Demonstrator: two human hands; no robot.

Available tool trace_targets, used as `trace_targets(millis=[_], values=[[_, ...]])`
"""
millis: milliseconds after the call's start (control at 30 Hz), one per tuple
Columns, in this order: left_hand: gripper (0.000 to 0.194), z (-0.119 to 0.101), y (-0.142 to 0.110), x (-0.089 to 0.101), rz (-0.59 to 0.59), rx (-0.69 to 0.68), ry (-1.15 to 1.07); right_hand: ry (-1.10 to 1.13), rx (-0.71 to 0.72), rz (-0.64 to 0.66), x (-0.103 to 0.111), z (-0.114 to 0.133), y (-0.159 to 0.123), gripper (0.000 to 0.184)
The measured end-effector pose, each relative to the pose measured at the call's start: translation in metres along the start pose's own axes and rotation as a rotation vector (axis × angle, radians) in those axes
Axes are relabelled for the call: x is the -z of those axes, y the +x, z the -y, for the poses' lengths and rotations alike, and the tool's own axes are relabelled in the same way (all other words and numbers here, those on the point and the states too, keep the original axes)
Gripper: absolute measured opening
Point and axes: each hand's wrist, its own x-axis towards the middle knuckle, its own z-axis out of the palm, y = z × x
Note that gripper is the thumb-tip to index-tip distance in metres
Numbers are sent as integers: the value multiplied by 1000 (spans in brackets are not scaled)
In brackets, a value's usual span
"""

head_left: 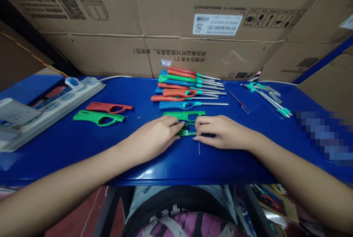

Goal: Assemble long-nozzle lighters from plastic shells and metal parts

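Between my two hands, near the middle of the blue table, lies an opened half of a green lighter housing point(188, 133), with a pale wire and small parts inside. My left hand point(160, 131) closes its fingers and thumb on the left end of this half. Over its right end my right hand point(220, 130) is curled, fingertips and thumb on either side; any small part under them is hidden. A thin metal rod point(199, 148) lies just below my right fingertips. Right behind my fingers is another green housing half point(183, 114).
Behind lies a stack of colourful long-necked lighters point(180, 93). A screwdriver point(242, 106) and metal tubes with teal parts point(271, 99) lie right. At left are red point(107, 107) and green point(91, 116) housings, a tiny metal part point(139, 117) and a power strip point(59, 108). Cardboard point(171, 27) walls the back.
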Motion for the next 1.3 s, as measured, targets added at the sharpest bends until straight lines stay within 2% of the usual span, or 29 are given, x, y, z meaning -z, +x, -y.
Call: trace_targets(millis=[100,233,533,833,1000,1300], values=[[31,0,0,2,-16,1,-75,-23,-50,-34,-2,-3,1,16],[23,0,1,2,-37,-13,-128,-29,-61,-4,-1,-4,1,10],[31,-3,1,-2,-42,-13,-14,-56,-45,-6,-1,-5,0,11],[27,-7,0,-8,-41,-59,91,-16,-93,-36,-2,-5,1,9],[31,-9,-1,-4,-29,-59,170,25,-87,-50,-1,-8,1,11],[28,-7,0,1,-84,-112,75,16,-103,-11,5,-3,0,8]])
